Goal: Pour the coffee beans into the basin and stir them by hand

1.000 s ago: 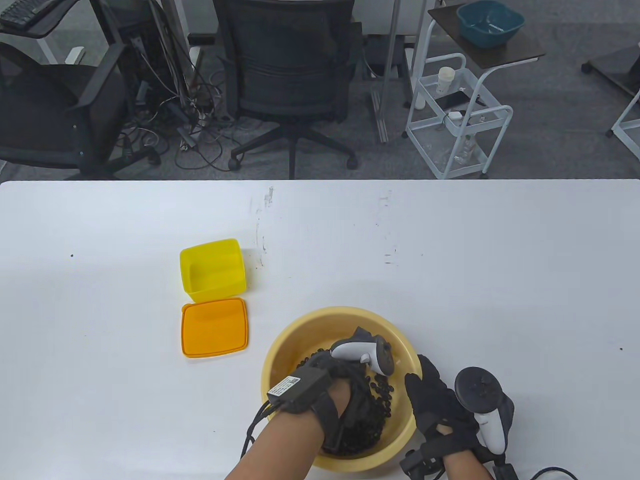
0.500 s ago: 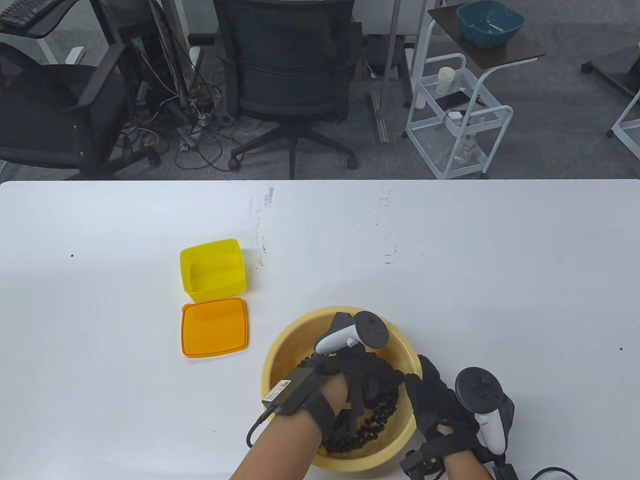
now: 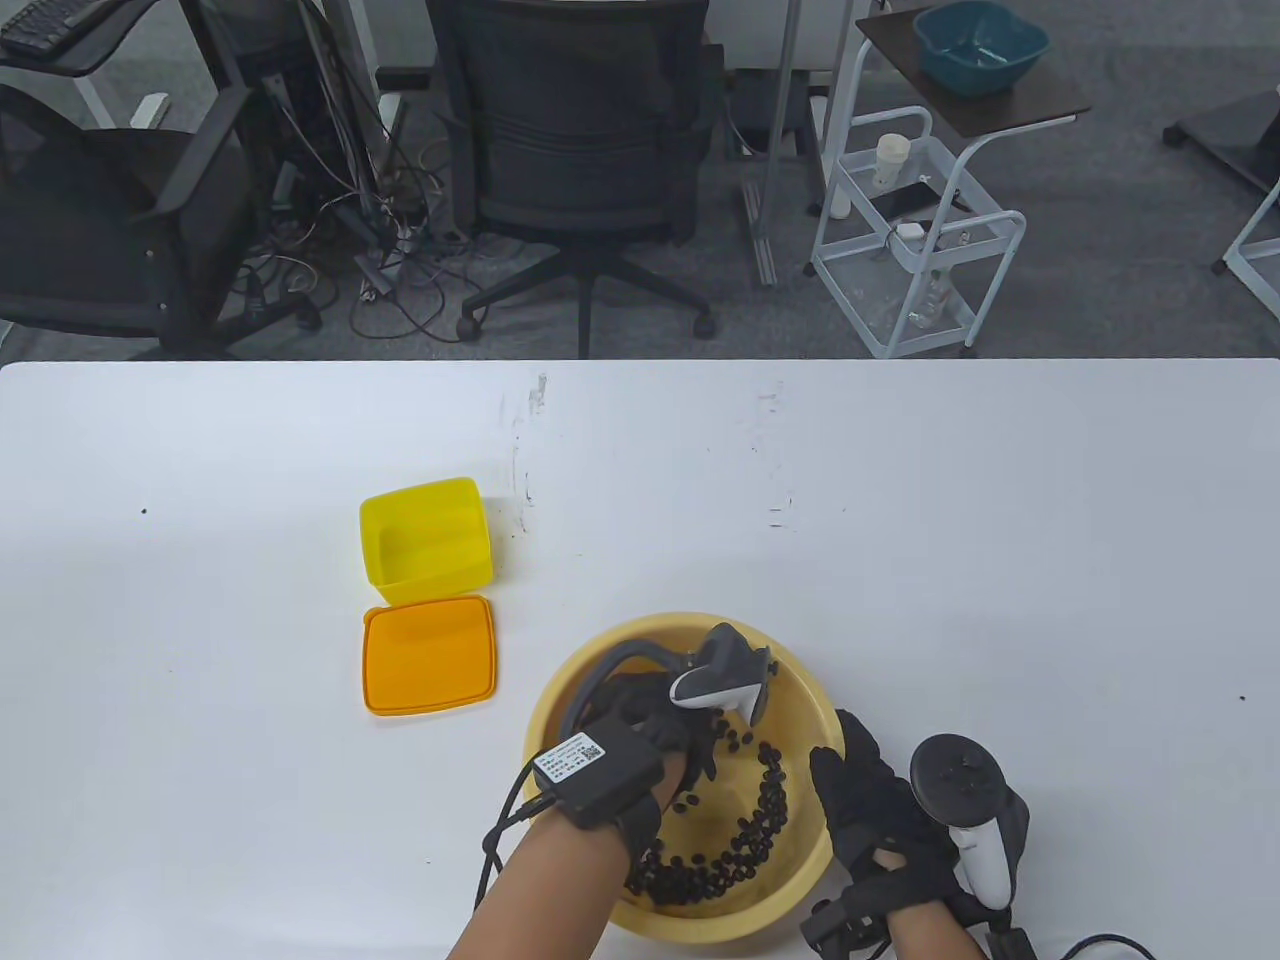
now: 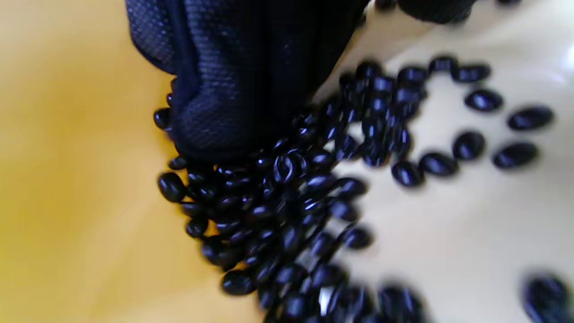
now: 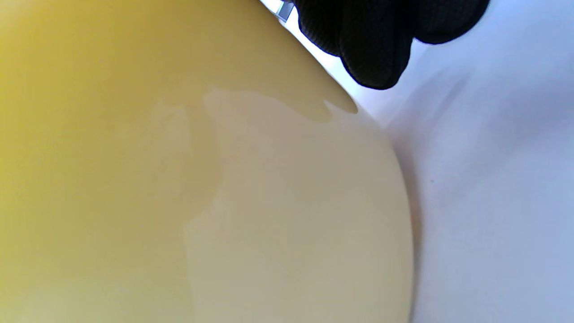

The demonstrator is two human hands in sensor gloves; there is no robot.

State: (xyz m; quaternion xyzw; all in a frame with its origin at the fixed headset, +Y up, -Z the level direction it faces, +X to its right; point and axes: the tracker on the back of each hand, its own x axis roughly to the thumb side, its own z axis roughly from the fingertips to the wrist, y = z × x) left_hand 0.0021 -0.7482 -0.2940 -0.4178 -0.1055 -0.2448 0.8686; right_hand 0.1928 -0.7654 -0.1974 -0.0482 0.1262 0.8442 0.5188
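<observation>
A pale yellow round basin (image 3: 800, 680) stands near the table's front edge. Dark coffee beans (image 3: 762, 812) lie in an arc along its right and near inner wall. My left hand (image 3: 650, 728), in a black glove, is inside the basin at its left half, its fingers mostly hidden under the tracker. In the left wrist view its gloved fingers (image 4: 233, 80) push straight into a heap of beans (image 4: 287, 202) against the basin wall (image 4: 67, 157). My right hand (image 3: 868, 795) rests against the basin's right outer side, its fingertips (image 5: 376, 45) next to the outer wall (image 5: 179, 188).
An empty yellow box (image 3: 427, 540) stands left of the basin, with its orange lid (image 3: 430, 655) flat on the table just in front of it. The white table (image 3: 950, 520) stretches away to the back and right.
My left hand has swept from the basin's middle and right towards its left far side, leaving the beans spread along the right wall. The right hand has stayed put.
</observation>
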